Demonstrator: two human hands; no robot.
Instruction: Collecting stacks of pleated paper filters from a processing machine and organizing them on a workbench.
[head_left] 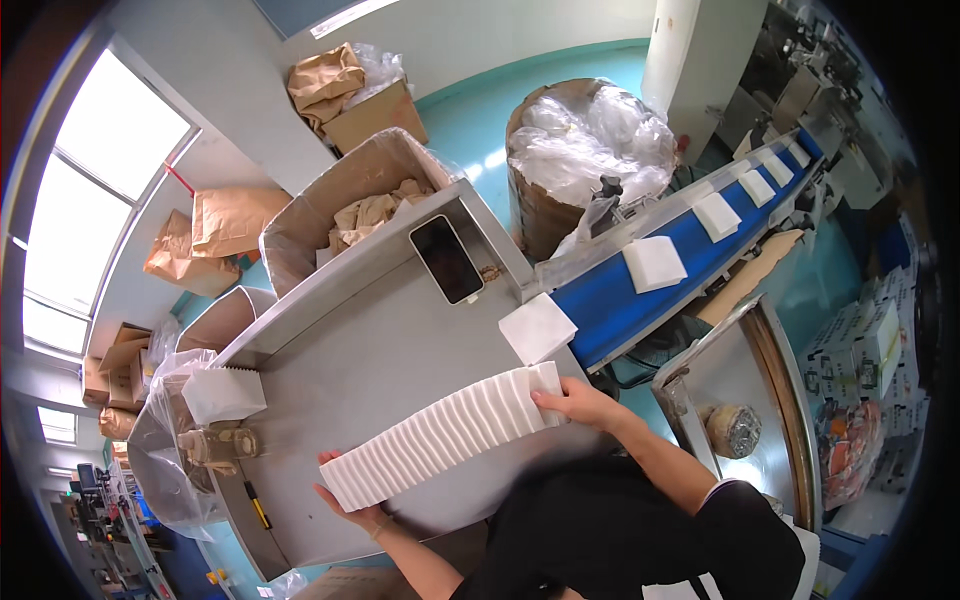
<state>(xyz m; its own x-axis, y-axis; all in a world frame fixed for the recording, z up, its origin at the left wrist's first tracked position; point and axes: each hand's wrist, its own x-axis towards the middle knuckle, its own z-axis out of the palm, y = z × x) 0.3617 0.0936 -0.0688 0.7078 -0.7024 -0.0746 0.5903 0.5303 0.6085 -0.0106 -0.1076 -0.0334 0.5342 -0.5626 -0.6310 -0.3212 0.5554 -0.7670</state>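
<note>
A long, slightly curved row of white folded paper pieces point(440, 440) lies slantwise over the near part of a grey metal table point(360, 350). My left hand point(352, 508) cups its left end, fingers against the end piece. At the other end my right hand point(582, 402) grips the last pieces, thumb on top. The row is squeezed between both hands; whether it rests on the tabletop I cannot tell. Just beyond my right hand, a loose white paper piece point(538, 328) sits where the conveyor meets the table.
A blue conveyor belt point(605, 315) carries several white pieces, running to the far right. On the table are a phone point(446, 260), a tape dispenser point(222, 446), a yellow-black cutter point(257, 505) and a white stack point(224, 394). Beyond stand a lined carton point(290, 240) and a drum point(540, 215).
</note>
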